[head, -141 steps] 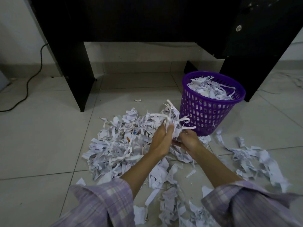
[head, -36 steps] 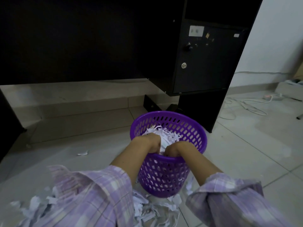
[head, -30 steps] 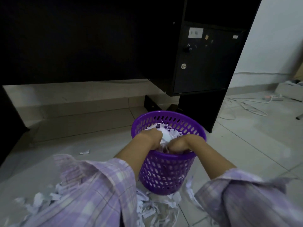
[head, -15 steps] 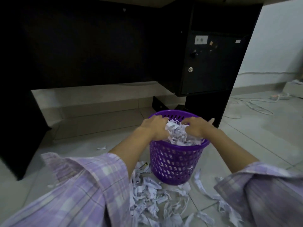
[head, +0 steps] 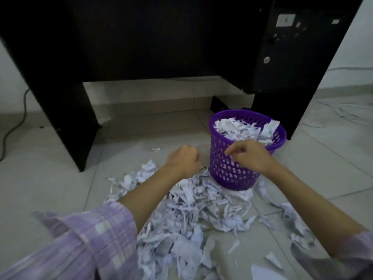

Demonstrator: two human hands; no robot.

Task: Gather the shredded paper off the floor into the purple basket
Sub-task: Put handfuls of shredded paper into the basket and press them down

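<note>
The purple basket point(head: 228, 168) stands upright on the tiled floor, heaped to its rim with shredded paper point(head: 242, 129). A wide pile of shredded paper point(head: 187, 217) covers the floor in front of the basket and runs toward me. My left hand point(head: 184, 159) hovers over the far edge of that pile, left of the basket, fingers loosely curled and holding nothing. My right hand point(head: 250, 155) hangs in front of the basket's near wall, fingers loosely bent, with no paper in it.
A black desk has a leg point(head: 66, 122) at the left and a cabinet point(head: 286, 57) behind the basket at the right. A black cable point(head: 18, 122) runs along the floor at far left. More strips point(head: 294, 223) lie at right, and a single scrap point(head: 155, 148) beyond the pile.
Both hands have come out of the basket and drawn back toward me, leaving their paper inside. The view has tilted down, so the floor pile shows again.
</note>
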